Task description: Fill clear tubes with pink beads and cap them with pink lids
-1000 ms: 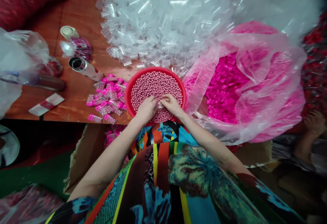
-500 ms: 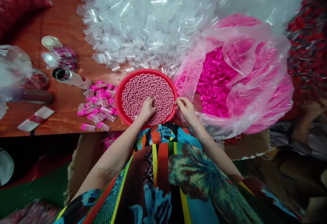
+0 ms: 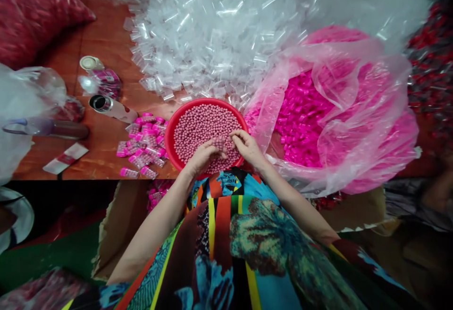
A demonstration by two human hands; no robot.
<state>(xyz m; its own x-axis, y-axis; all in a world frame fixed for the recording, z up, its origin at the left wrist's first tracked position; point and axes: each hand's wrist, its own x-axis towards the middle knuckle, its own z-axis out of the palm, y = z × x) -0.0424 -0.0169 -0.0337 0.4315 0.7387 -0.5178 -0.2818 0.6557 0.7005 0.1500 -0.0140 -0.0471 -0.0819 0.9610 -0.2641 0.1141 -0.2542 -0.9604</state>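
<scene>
A red bowl full of small pink beads sits in front of me at the table edge. Over its near side, my left hand is closed around a small clear plastic box with pink beads showing in it. The fingers of my right hand are pinched together close to that box, above the bowl's right part. What they hold, if anything, is too small to make out. Left of the bowl lies a pile of bead-filled clear boxes with pink caps.
A large heap of clear plastic boxes covers the back. To the right stands an open plastic bag of bright pink caps. A tumbler, a bottle and a red bag occupy the left. Below is a cardboard box.
My left hand has risen from the beads with the small clear box in its fingers. My right hand has moved left, from the bowl's rim to beside it. The view has shifted slightly.
</scene>
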